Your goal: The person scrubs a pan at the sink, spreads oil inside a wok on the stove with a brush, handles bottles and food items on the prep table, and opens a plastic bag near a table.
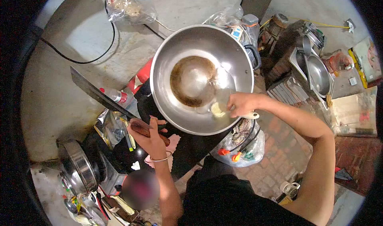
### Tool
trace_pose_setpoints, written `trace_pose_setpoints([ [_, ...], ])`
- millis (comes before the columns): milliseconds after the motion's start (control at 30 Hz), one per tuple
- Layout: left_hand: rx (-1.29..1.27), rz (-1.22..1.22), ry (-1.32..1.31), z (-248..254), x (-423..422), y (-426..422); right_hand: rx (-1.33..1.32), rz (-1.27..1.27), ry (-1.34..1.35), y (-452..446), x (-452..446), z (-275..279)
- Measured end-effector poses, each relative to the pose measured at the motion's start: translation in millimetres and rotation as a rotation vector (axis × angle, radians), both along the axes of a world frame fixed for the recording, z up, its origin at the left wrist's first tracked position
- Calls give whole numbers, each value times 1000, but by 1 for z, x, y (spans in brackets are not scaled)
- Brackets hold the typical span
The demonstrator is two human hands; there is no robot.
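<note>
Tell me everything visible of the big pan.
The big pan is round, wide and deep, shiny and silvery like metal. It sits open side up, a brown ring marking its bottom. A dark loop handle juts from its far right side. The right hand is over its near right rim, gripping a pale-handled tool. Whether it contains liquid, I cannot tell.

Single head-worn view, facing forward and steeply down from above; large round silver metal wok [163,102] sits near, mid-frame, room edges farther.
</note>
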State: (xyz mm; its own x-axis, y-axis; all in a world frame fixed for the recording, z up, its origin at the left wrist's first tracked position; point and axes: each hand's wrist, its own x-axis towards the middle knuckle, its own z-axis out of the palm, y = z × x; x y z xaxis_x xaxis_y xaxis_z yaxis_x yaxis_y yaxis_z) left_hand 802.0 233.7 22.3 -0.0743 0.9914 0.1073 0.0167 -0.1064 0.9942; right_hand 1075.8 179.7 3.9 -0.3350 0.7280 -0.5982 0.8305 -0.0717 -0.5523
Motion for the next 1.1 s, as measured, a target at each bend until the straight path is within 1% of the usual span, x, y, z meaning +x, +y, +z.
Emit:
trace_pose_setpoints([
  [33, 5, 0, 6, 1, -1, 0, 114, -65, 162, -2, -4, -10],
  [67, 14, -17, 1, 1, -2, 0, 152, -82, 115, 2, 2, -15],
  [100, 20, -36, -5, 1, -3, -1, 187, -100, 67, 10, 7, -6],
  [133, 20, -39, 1, 0, -5, -1, 222, -145, -107, 17, 11, 3],
  [167, 32, -47, 5, -2, -7, 0, 176, -282, -138, 20, 10, 28],
  [233, 57, -60, 12, -5, -9, 3, 383, -173, -410, 20, 25, 19],
  [267, 68, -62, 4, -4, -8, 4, 387, -178, -406, 19, 24, 13],
  [333, 76, -60, -2, -7, -10, 5, 132, -89, -339, 11, 14, 1],
  [400, 92, -43, -3, -7, -10, 5, 16, -60, -43, 10, -4, -38],
  [433, 98, -44, -2, -7, -11, 5, 61, -211, 209, 7, -23, -54],
  [467, 96, -40, 23, -7, -13, 5, -145, -95, 213, 21, -44, -2],
  [500, 96, -37, 45, -8, -15, 6, 13, -51, 281, 33, -62, -29],
  [533, 93, -42, 37, -13, -18, 8, 245, -157, 608, 47, -76, -38],
  [567, 101, -43, 38, -13, -19, 8, 272, -300, 803, 62, -83, -24],
  [600, 87, -42, 55, -13, -20, 8, 1, -663, 1189, 79, -87, -14],
  [633, 74, -42, 74, -12, -21, 10, 156, -757, 1237, 99, -73, -18],
  [667, 73, -43, 12, -11, -19, 11, 567, -646, 908, 105, -51, -27],
  [700, 81, -42, 10, -9, -18, 11, 942, -622, 483, 112, -29, -35],
  [733, 75, -36, 20, -6, -17, 11, 540, -796, 379, 102, -7, -27],
  [767, 69, -30, 21, -6, -14, 12, 547, -696, 209, 78, 7, -12],
  [800, 123, -49, 42, -9, -16, 16, 528, -577, 75, 59, 17, -6],
  [833, 122, -47, 41, -8, -16, 16, 530, -391, -106, 42, 23, -4],
  [867, 80, -29, 31, -6, -15, 17, 532, -289, -168, 26, 25, -2],
  [900, 40, -11, 22, -5, -14, 17, 246, -198, -244, 18, 18, 27],
  [933, 40, -11, 23, -5, -14, 17, 136, -105, -251, 20, 12, 24],
  [967, 50, -19, 11, -5, -14, 17, 71, -99, -153, 21, 6, 5],
  [1000, 61, -27, -2, -4, -12, 18, -207, -312, 46, 24, -3, -1],
  [1067, 75, -35, 13, -3, -10, 16, -236, 194, 82, 45, -37, 5],
  [1100, 86, -46, 30, -2, -10, 15, -220, 120, 272, 56, -52, -6],
])
